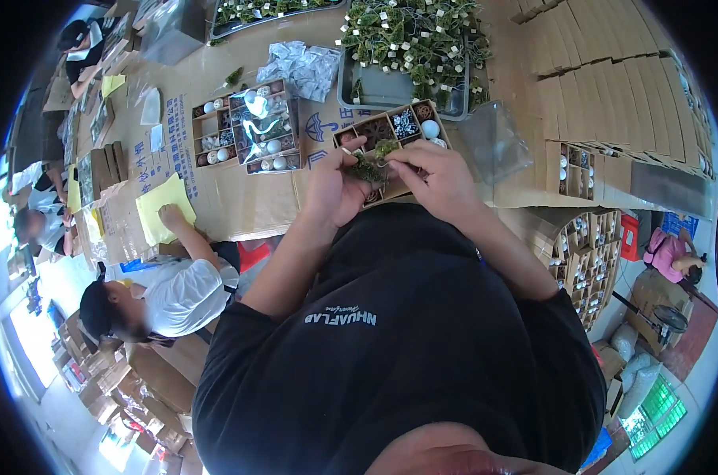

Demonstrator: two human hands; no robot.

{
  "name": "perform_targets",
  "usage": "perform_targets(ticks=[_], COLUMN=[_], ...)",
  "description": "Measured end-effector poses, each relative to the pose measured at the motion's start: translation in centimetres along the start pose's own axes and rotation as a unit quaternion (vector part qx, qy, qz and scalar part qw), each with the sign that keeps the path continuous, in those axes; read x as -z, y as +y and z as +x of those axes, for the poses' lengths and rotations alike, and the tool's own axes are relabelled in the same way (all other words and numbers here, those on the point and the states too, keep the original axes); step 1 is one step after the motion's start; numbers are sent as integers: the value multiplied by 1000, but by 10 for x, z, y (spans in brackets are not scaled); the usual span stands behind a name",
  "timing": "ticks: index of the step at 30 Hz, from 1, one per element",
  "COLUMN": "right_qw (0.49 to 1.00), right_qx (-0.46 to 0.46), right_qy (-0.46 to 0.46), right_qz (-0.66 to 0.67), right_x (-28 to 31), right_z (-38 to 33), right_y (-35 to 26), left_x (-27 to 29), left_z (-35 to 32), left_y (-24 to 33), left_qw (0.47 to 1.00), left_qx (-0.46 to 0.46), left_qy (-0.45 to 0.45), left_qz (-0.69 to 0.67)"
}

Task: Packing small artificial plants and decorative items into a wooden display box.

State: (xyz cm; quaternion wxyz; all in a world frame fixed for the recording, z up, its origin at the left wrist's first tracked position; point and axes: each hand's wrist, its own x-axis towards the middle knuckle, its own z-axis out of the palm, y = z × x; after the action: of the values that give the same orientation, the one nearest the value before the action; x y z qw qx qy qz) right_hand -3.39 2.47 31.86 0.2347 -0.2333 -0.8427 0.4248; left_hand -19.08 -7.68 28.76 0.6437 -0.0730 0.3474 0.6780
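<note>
Over an open cardboard box with compartments (383,116), my two hands come together. Between them are small green mossy sprigs, like tiny artificial trees (364,169). My left hand (334,188) is curled around one sprig, palm partly up. The fingers of my right hand (440,176) pinch at a thin part beside the greenery (386,149); exactly what they grip is too small to tell. In the box lie white balls (430,129), a black-and-white patterned ball (405,122) and brown woven or star-shaped pieces. My hands hide its near compartments.
Beyond the box stands a grey bin (387,89) heaped with green sprigs bearing pale tags. A clear plastic bag (493,142) lies to the right, near stacked cartons (604,103). At left are a clear-covered ornament box (265,131), crumpled tissue (298,70) and a co-worker (189,293) touching yellow paper (165,204).
</note>
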Motion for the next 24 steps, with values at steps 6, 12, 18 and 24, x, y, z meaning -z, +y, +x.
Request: perform_targets(ticks=[6,12,18,24], right_qw=[998,997,997,988], right_qx=[-50,-81,70,125], right_qy=[-15,-13,10,64], right_qz=[40,16,-19,-66], right_x=[-16,-22,-23,-24], right_z=[-12,-12,-12,-7], right_y=[-5,-7,5,-5], left_x=[6,-2,-3,-32], left_z=[9,13,14,-11], left_y=[1,-10,-5,-2], left_qw=[992,995,977,983], left_qx=[37,-33,44,125], left_qy=[-74,-38,-107,-70], left_qz=[-98,88,-180,-111])
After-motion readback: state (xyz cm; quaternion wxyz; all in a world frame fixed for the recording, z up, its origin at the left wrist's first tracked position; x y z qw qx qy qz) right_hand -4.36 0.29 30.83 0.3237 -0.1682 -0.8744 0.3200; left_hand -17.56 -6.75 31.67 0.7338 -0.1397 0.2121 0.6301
